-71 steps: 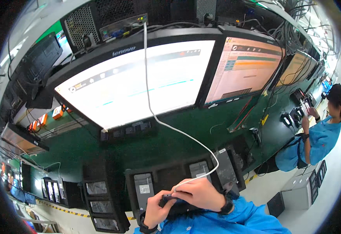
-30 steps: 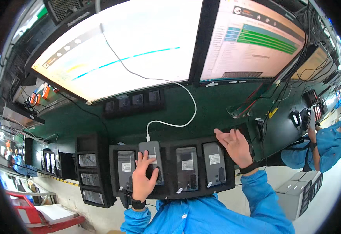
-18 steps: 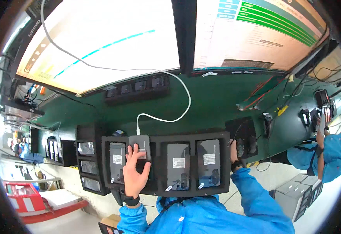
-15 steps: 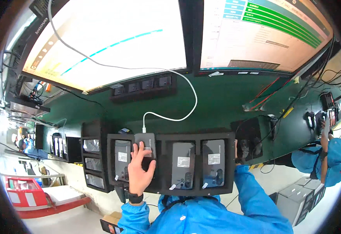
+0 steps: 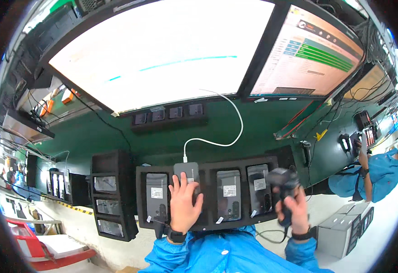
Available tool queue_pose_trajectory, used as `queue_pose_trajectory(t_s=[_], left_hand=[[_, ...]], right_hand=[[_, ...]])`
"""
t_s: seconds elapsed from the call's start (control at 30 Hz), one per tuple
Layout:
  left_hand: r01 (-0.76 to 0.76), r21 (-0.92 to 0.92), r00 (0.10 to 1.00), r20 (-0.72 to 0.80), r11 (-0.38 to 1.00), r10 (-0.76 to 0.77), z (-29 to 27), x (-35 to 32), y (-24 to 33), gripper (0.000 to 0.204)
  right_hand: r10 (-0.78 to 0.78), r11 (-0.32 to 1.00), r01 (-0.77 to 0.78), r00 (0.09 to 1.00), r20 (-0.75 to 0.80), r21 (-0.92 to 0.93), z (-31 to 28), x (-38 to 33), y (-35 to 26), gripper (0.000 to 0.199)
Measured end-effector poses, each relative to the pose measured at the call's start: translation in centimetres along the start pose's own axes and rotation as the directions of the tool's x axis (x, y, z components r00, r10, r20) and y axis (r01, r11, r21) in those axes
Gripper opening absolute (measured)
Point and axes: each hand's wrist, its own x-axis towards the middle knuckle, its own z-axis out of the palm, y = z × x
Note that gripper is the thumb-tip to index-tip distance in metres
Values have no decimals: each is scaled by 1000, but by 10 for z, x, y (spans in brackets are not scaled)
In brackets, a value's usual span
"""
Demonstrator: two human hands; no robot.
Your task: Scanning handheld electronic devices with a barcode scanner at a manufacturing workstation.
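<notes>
We keep the left hand [image 5: 184, 207] flat on the cabled phone [image 5: 187, 175] in the black tray [image 5: 208, 166], and level the handheld scanner [image 5: 281, 182] gripped tight by the right hand [image 5: 292, 209].

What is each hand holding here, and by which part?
The right hand grips a black handheld scanner by its handle. The left hand lies flat on a dark cabled phone, gripping nothing.
</notes>
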Motion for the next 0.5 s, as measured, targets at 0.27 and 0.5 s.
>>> queue_pose_trajectory(t_s=[0.27, 0.5], left_hand=[[-115, -5, 993, 19, 993, 116, 4, 2, -12, 39], [-145, -21, 989, 26, 989, 146, -2, -5, -12, 39]], right_hand=[[144, 987, -141, 989, 33, -76, 71, -31, 51, 31], [146, 979, -144, 989, 4, -146, 71, -35, 55, 27]])
